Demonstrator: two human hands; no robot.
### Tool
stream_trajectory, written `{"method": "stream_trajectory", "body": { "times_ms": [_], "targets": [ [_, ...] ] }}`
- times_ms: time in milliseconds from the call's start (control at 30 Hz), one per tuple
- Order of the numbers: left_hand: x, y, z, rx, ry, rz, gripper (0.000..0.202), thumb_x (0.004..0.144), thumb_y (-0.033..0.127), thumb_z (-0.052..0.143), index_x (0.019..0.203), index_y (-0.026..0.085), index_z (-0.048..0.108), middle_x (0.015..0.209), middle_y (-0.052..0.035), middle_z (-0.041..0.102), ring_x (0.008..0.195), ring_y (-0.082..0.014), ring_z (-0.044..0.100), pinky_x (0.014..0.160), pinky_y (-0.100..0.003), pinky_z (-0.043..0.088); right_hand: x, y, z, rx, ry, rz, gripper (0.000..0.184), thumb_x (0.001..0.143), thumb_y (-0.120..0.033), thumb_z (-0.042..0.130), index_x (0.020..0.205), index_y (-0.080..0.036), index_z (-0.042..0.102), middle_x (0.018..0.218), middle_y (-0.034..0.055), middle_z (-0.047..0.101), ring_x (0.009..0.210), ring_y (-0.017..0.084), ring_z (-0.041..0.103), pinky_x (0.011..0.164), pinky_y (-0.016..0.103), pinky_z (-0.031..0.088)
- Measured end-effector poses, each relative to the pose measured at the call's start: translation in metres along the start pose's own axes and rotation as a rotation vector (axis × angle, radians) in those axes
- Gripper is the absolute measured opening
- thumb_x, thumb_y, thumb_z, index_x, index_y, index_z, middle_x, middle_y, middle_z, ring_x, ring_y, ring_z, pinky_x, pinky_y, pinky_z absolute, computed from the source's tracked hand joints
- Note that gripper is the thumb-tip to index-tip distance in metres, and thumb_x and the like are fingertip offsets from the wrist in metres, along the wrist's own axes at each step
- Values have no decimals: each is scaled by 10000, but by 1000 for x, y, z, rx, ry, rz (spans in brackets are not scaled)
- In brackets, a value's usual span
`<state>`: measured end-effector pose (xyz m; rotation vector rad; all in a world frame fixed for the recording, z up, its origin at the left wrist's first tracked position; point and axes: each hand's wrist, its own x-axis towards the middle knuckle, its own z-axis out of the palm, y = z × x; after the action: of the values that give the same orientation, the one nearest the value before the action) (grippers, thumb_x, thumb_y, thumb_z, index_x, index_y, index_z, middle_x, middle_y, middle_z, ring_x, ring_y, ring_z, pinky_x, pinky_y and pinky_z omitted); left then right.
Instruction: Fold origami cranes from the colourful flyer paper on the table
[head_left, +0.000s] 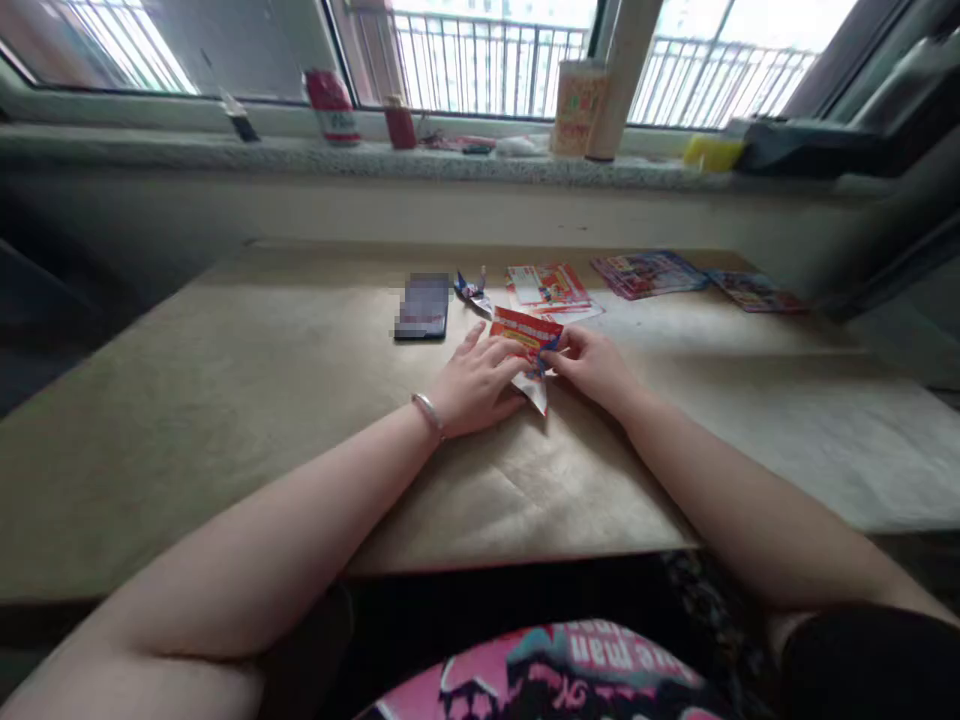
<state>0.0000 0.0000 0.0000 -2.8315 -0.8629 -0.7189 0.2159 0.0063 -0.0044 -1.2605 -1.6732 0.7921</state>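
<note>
A red printed foil packet (525, 325) with a pale, crumpled lower corner is between my two hands near the middle of the table. My left hand (480, 385), with a silver bracelet at the wrist, lies over its left side. The fingers are bent across the packet's front, and the thumb points up and away. At the packet's right edge, the fingertips of my right hand (592, 362) pinch the wrapper by a blue patch. Whether anything is inside the packet is hidden.
Beyond my hands lie a phone (424, 305), a torn wrapper scrap (474, 293), red printed sheets (551, 287) and a pile of colourful cards (649, 273). More cards (754, 290) lie at the right. Bottles and a tall patterned container (577, 108) stand on the windowsill (465, 165).
</note>
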Motion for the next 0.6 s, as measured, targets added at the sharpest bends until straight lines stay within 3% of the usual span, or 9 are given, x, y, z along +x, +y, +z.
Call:
{"method": "stream_trajectory", "body": {
  "times_ms": [133, 233, 467, 600],
  "targets": [
    [-1, -4, 0, -25, 64, 11, 865, 714, 575, 725, 1409, 163, 417, 1465, -182, 426, 1371, -333, 383, 1177, -529, 240, 2, 0, 3, 149, -72, 70, 333, 687, -466, 749, 759, -203, 558, 710, 0, 659, 606, 157, 642, 567, 301, 540],
    [-2, -4, 1, -17, 78, 1, 1067, 675, 599, 743, 1497, 113, 267, 1520, -220, 338, 1416, -354, 313, 1184, -508, 238, 0, -3, 6, 155, -100, 77, 310, 677, -423, 760, 753, -205, 554, 700, 1, 664, 603, 161, 640, 563, 301, 533],
    [-5, 0, 4, 23, 114, 0, 1096, 710, 575, 694, 1534, 117, 136, 1478, -196, 401, 1410, -364, 320, 1212, -547, 101, -9, -14, 9, -137, -86, -75, 129, 725, -282, 703, 737, -192, 610, 650, -14, 655, 571, 133, 600, 546, 256, 452],
    [-4, 0, 1, 36, 160, -41, 1066, 732, 477, 695, 1537, 124, 92, 1404, -196, 453, 1345, -346, 411, 1205, -563, 111, -9, -12, 9, -59, -62, -79, 138, 735, -301, 703, 799, -196, 640, 713, -4, 690, 612, 143, 637, 592, 270, 491]
  ]
}}
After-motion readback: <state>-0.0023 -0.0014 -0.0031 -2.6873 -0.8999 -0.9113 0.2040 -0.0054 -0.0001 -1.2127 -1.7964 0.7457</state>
